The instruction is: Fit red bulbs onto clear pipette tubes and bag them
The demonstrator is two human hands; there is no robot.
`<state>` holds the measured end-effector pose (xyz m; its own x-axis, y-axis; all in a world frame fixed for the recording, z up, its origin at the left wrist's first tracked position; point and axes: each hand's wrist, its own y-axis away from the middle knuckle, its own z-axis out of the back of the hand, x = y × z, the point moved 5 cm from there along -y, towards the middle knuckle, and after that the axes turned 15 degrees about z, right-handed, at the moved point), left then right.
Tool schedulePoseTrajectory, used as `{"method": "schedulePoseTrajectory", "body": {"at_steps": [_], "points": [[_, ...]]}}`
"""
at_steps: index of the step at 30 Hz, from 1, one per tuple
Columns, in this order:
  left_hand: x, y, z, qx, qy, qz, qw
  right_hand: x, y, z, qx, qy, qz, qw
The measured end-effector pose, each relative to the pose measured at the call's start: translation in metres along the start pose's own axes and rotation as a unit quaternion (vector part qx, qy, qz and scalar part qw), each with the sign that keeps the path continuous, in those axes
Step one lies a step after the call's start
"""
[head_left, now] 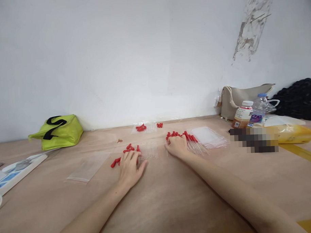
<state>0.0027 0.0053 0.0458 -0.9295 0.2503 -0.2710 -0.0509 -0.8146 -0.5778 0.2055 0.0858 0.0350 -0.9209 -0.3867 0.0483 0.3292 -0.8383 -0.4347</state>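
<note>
My left hand (130, 168) lies at the middle of the table with its thumb spread, its fingers resting at a loose heap of red rubber bulbs (116, 161). Right beside it is a row of clear thin tubes (149, 150). My right hand (177, 146) is curled at the left end of a row of red-bulbed droppers (193, 139), and a thin tube (167, 151) shows below its fingers. The fingertips are partly hidden. A flat clear zip bag (89, 167) lies left of my left hand.
Farther back, a clear bag with red bulbs (141, 128) lies near the wall. Zip bags (209, 136) are stacked to the right. Bottles (243, 115), a grey bag (237, 96) and a yellow packet (293, 133) stand farther right. A green bag (69, 131) and power strip (22, 175) are left.
</note>
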Motion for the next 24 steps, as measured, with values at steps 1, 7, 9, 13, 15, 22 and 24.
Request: {"method": "schedulePoseTrajectory", "body": {"at_steps": [1,7,9,13,15,22,24], "points": [[0.006,-0.002,0.003,-0.023,-0.03,0.03,0.999,0.003,-0.002,-0.002,0.016,0.008,-0.002,1.0],[0.025,-0.005,0.006,-0.05,-0.119,0.056,0.99,0.013,-0.01,-0.012,0.066,0.023,-0.025,0.997],[0.026,-0.005,0.002,-0.05,-0.123,0.044,0.99,0.015,-0.012,-0.014,0.071,0.023,-0.025,0.997],[0.025,-0.006,-0.002,-0.039,-0.126,0.042,0.99,0.02,-0.009,-0.012,0.067,0.027,-0.013,0.997],[0.025,-0.007,0.001,-0.043,-0.125,0.047,0.99,0.022,-0.002,-0.009,0.059,0.03,-0.007,0.998],[-0.008,0.005,0.009,0.006,0.05,-0.06,0.997,0.017,0.047,0.014,-0.052,0.019,0.084,0.995],[-0.018,0.011,0.001,0.076,0.099,-0.08,0.989,0.014,0.061,0.017,-0.052,-0.042,0.128,0.99]]}}
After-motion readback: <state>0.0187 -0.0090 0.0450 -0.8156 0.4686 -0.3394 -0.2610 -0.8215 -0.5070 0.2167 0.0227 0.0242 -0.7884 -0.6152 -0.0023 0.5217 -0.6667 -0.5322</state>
